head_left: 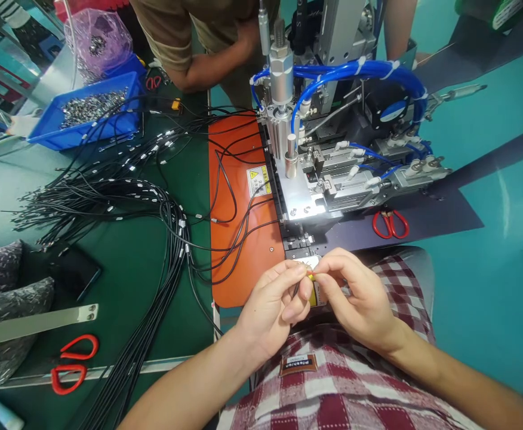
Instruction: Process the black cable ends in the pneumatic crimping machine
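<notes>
My left hand [279, 298] is closed in a pinch on a black cable, whose end with thin coloured wires [310, 273] sticks out past the thumb. From the other side, the fingertips of my right hand [355, 295] close on those wires, among which red shows. Much of the cable is hidden inside the left palm. Both hands are above my lap, just in front of the machine [306, 191] and its orange plate [243, 251]. Several black cables run across that plate into the machine's side.
A bundle of black cables [172, 227] spreads over the green table [122, 275]. Red-handled scissors [73, 364] lie at its near left; another red-handled pair [390, 224] rests right of the machine. A blue bin [85, 134] holds small metal parts. A person [203, 54] stands behind the table.
</notes>
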Demonstrator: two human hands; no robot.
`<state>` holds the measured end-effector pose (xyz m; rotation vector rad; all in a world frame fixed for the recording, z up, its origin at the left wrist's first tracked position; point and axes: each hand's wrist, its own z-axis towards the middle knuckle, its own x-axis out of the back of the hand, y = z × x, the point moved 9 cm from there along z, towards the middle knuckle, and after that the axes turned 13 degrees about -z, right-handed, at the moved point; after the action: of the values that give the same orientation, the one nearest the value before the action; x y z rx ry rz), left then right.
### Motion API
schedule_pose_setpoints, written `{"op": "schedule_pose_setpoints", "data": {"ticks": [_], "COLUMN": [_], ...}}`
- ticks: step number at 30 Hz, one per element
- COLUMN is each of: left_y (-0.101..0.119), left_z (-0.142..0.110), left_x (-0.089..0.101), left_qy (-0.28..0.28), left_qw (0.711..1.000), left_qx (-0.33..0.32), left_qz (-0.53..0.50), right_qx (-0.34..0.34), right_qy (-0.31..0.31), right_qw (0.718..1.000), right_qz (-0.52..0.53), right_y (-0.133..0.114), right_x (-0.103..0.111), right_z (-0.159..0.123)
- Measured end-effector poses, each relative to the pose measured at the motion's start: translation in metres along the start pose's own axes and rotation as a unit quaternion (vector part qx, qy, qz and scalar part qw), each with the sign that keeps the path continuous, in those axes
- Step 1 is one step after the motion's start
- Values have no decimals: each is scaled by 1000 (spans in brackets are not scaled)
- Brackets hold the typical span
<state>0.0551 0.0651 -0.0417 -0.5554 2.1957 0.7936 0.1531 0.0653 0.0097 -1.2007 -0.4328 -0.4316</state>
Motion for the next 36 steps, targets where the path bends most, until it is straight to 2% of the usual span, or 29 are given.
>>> {"op": "schedule_pose_setpoints", "data": {"ticks": [8,13,17,19,23,28,32,34,36], "left_y": [-1,1,2,3,9,10,8,10,12], "left_z": [1,-1,0,-1,-1,-1,-2,-3,-4], "left_x": [-4,-3,-1,2,8,9,11,12,12], "left_qy": [-26,-1,16,27,61,72,86,91,94], "left_qw": [999,998,995,995,992,988,987,986,985], "left_qx": [31,26,12,-6,-54,-79,-85,-91,-92], "left_qz": [-4,55,94,95,101,111,103,104,110], "right_qx": [48,85,76,47,-63,-132,-243,-269,-276], "right_qy": [-79,-102,-98,-86,-66,-59,-74,-94,-141], "right_qw": [996,991,991,995,996,989,960,949,941], "right_qz": [9,-37,-45,-27,11,40,117,135,139], "right_y": [-4,-6,-1,4,18,15,19,20,21], "right_x": [0,4,1,0,-2,-8,-24,-30,-35], "right_z": [11,14,12,9,0,-8,-17,-22,-25]}}
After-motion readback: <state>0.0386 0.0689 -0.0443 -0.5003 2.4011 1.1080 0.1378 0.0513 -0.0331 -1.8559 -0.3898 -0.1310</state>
